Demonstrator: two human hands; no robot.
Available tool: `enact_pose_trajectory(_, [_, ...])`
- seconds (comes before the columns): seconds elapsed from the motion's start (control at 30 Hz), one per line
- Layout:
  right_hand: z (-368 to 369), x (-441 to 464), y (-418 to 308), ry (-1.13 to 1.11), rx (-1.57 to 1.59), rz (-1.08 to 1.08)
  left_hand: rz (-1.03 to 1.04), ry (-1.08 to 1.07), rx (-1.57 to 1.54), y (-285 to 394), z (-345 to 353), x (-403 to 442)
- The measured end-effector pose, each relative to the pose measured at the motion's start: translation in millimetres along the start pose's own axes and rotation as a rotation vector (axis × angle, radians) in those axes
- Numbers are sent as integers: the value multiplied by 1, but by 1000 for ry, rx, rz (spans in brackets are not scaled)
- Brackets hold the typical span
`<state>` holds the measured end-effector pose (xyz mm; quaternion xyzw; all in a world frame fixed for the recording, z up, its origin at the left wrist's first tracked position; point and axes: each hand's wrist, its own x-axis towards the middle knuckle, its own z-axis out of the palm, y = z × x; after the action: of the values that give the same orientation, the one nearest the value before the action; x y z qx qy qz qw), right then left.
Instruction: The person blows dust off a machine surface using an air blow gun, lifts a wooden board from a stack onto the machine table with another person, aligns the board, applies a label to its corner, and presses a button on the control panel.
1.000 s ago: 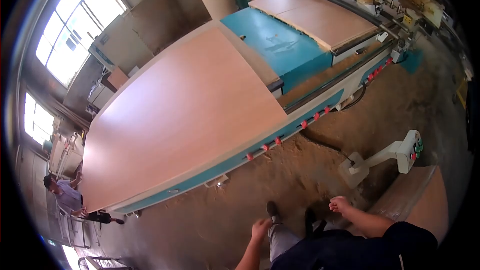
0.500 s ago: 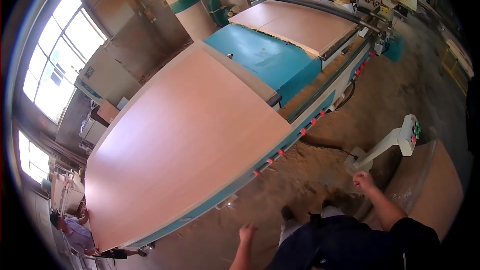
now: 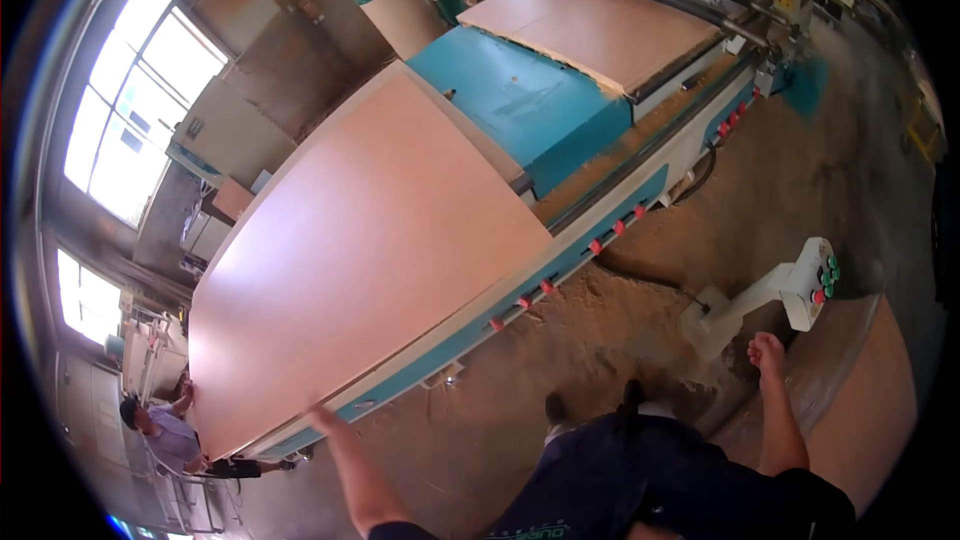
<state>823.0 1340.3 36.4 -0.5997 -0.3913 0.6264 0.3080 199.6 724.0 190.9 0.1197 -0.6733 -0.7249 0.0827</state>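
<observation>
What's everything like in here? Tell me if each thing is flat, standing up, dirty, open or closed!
Big pinkish board: lying flat
Far pinkish board: lying flat
Control box: held up on its stand
Floor: dusty
Window: bright; can't tell if open
Left hand: at the big board's edge, blurred
Right hand: curled closed, in the air

Left hand (image 3: pixel 322 421), motion-blurred at the near edge of the large panel (image 3: pixel 370 240); whether the two touch cannot be told. Farther along the panel from that hand, the co-worker (image 3: pixel 172 438) appears too small for finger detail. Right hand (image 3: pixel 766 352), palm hidden by curled fingers; the forearm (image 3: pixel 784 427) below it covers part of the sheet (image 3: pixel 855 385), while between the hands the frame's lower edge crops the dark shirt (image 3: pixel 600 485).
</observation>
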Motion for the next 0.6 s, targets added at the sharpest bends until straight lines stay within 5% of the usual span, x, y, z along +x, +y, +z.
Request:
enact_pose_trajectory(0.03, [0,-2,-1,-24,-13,-2,144,-24,-385,30,-6,27])
enact_pose_trajectory(0.07, [0,-7,-2,-43,-30,-2,120,133,-419,101,47,-10])
enact_pose_trajectory(0.13, [-4,-1,13,-94,-68,-47,334,-139,-204,158,155,-69])
enact_pose_trajectory(0.2, [-10,10,33,-105,-34,-130,541,-1014,-42,172,239,-158])
enact_pose_trajectory(0.27, [-8,3,9,49,-424,-393,847,-1354,296,153,284,-237])
enact_pose_trajectory(0.37, [-39,9,-25,236,-354,-442,580,-1859,686,99,320,-326])
enact_pose_trajectory(0.4, [-52,10,-35,348,-324,-485,446,-1849,871,65,319,-343])
enact_pose_trajectory(0.5, [-93,49,-42,550,-381,-637,1006,-1893,1497,-45,281,-343])
enact_pose_trajectory(0.53, [-94,41,-62,536,-393,-599,959,-1992,1631,-56,274,-345])
enact_pose_trajectory(0.57, [-84,35,-83,500,-400,-572,576,-1977,1670,-53,270,-352])
enact_pose_trajectory(0.6, [-96,56,-68,497,-451,-632,505,-1910,1627,-47,265,-360])
